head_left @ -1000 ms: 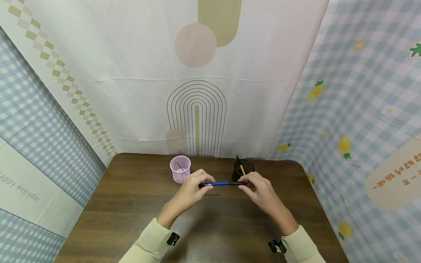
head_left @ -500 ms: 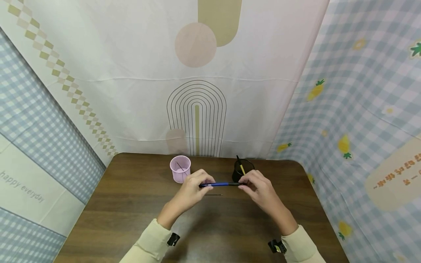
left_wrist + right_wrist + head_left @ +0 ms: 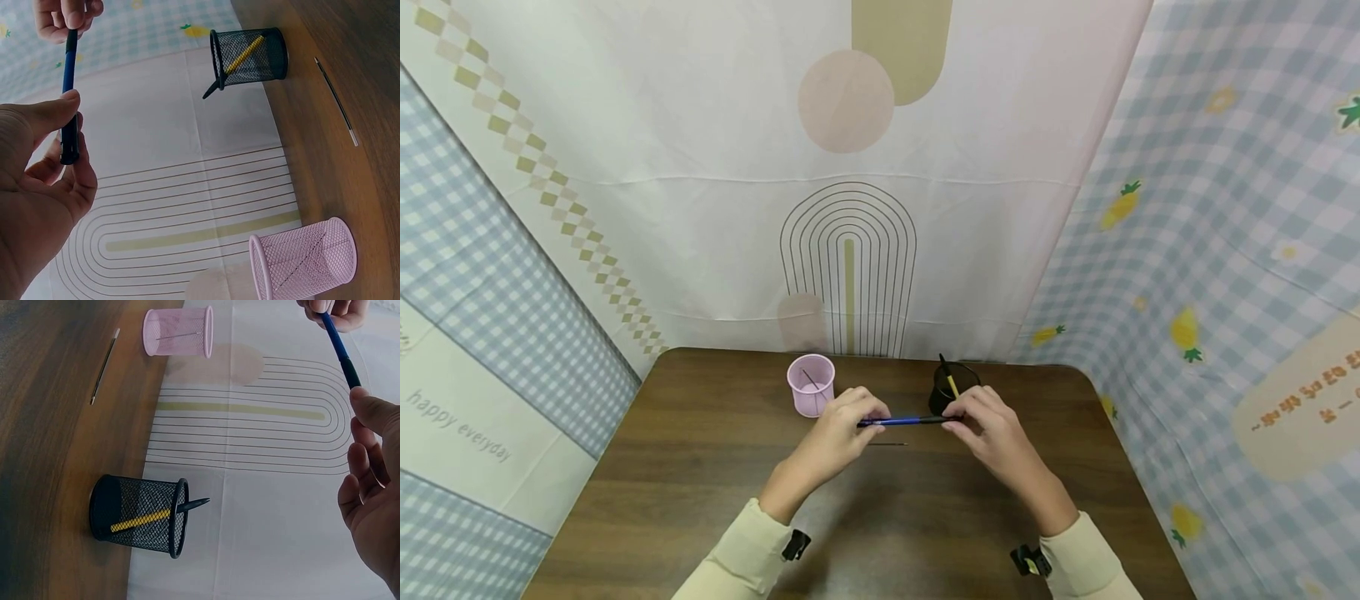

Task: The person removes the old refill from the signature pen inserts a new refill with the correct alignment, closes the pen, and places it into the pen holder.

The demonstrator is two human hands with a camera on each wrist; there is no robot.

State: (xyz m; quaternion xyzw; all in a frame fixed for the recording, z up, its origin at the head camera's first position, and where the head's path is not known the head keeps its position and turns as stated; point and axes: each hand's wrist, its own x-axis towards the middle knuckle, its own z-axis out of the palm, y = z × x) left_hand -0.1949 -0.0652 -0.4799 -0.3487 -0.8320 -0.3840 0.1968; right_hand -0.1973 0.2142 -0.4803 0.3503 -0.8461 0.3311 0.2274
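Note:
Held level above the table, a blue pen (image 3: 901, 421) with a black grip spans the gap between both hands. My left hand (image 3: 842, 425) pinches its blue end between thumb and fingers; my right hand (image 3: 988, 425) pinches the black grip end, whose tip the fingers hide. Below the pen a thin pen refill (image 3: 336, 100) lies on the table. Beyond the right hand stands a black mesh pen cup (image 3: 140, 512) with a yellow and black pen (image 3: 147, 520) leaning in it. A pink mesh pen cup (image 3: 811, 387) beyond the left hand contains a thin refill (image 3: 178, 335).
The brown wooden table (image 3: 700, 467) ends at a white printed cloth (image 3: 722, 250) hung behind it. Checked cloths (image 3: 1187, 208) hang at both sides. A small black wrist camera (image 3: 796, 546) sits at each sleeve cuff.
Both hands stay nearly still with the pen between them. The pen's left end has turned or shifted very slightly; the cups and the refill on the table have not moved.

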